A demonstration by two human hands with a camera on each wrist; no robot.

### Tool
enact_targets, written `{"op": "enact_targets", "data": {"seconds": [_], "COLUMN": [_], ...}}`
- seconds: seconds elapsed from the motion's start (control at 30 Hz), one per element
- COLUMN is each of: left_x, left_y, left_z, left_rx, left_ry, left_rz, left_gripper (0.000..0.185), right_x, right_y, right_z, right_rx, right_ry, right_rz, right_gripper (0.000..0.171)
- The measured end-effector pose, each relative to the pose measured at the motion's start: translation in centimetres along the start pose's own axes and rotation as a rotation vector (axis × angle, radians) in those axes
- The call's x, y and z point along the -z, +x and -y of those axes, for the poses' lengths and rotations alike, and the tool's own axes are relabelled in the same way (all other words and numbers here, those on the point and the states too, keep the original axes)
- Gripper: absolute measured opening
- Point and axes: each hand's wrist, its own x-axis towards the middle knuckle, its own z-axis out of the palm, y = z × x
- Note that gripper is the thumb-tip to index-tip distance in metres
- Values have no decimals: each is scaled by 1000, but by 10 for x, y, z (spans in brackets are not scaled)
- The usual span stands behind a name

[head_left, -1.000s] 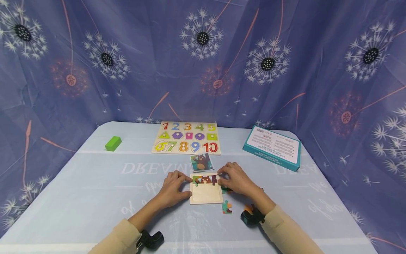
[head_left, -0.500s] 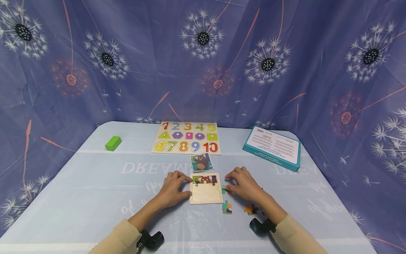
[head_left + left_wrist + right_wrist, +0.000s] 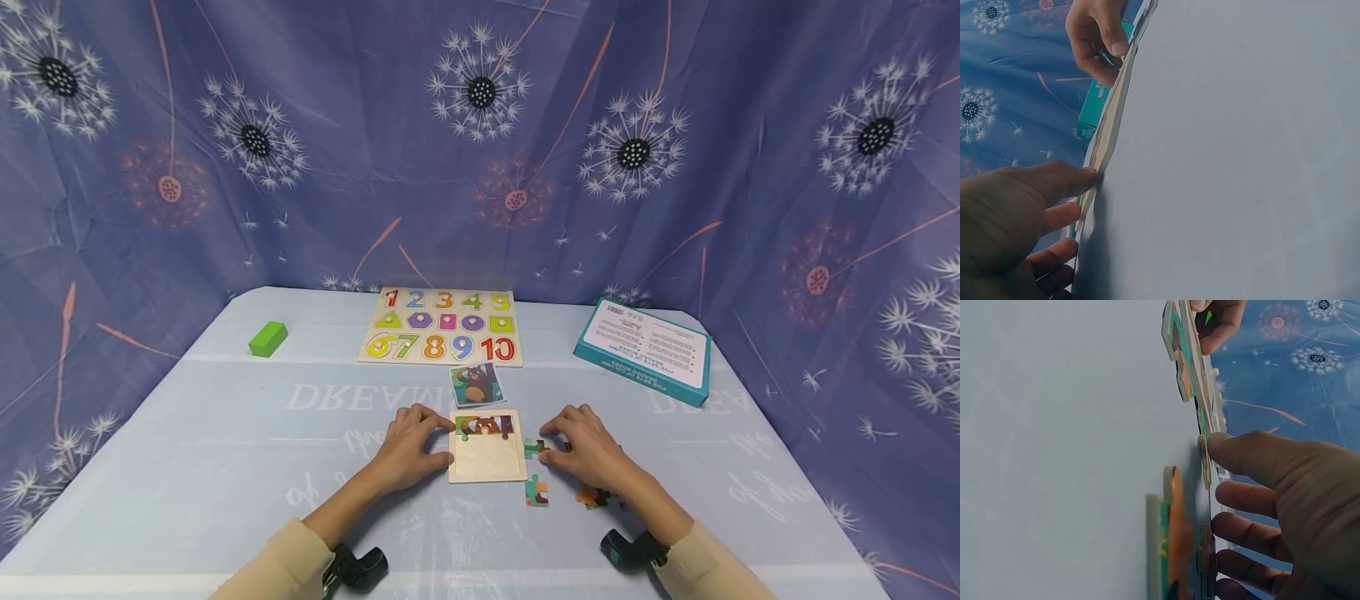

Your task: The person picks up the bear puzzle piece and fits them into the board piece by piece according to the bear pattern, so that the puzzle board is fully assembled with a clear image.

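A small wooden puzzle tray [image 3: 487, 467] lies on the table in front of me, with its top row of bear pieces [image 3: 484, 426] filled in. My left hand [image 3: 433, 432] rests against the tray's left edge [image 3: 1109, 128], its fingers [image 3: 1075, 178] fairly straight. My right hand [image 3: 547, 442] lies just right of the tray, holding nothing. Its thumb [image 3: 1225, 447] touches a small green loose piece [image 3: 533, 448]. Two more loose pieces lie near it: a teal and orange one [image 3: 537, 490] and an orange one [image 3: 589, 497] beside my right wrist.
A bear picture card [image 3: 476, 384] lies just beyond the tray. Farther back are a number and shape board [image 3: 442, 336], a green block [image 3: 267, 338] at the left and a teal box [image 3: 643, 350] at the right. Blue patterned cloth hangs around the table.
My right hand has drawn back from the tray's upper right corner, down and to the right, uncovering the green piece. The left hand and the tray have stayed put.
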Motion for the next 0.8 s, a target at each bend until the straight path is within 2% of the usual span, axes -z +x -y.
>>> {"op": "enact_targets", "data": {"seconds": [0.33, 0.8], "left_x": [0, -1], "left_y": [0, -1], "left_z": [-1, -1], "left_rx": [2, 3], "left_ry": [3, -3], "left_rz": [-1, -6], "left_gripper": [35, 34], "right_x": [-3, -9], "right_y": [-5, -7], "right_z": [0, -1], "right_rx": [16, 102], "right_ry": [-21, -39], "right_rz": [-17, -70], "right_gripper": [31, 25]}}
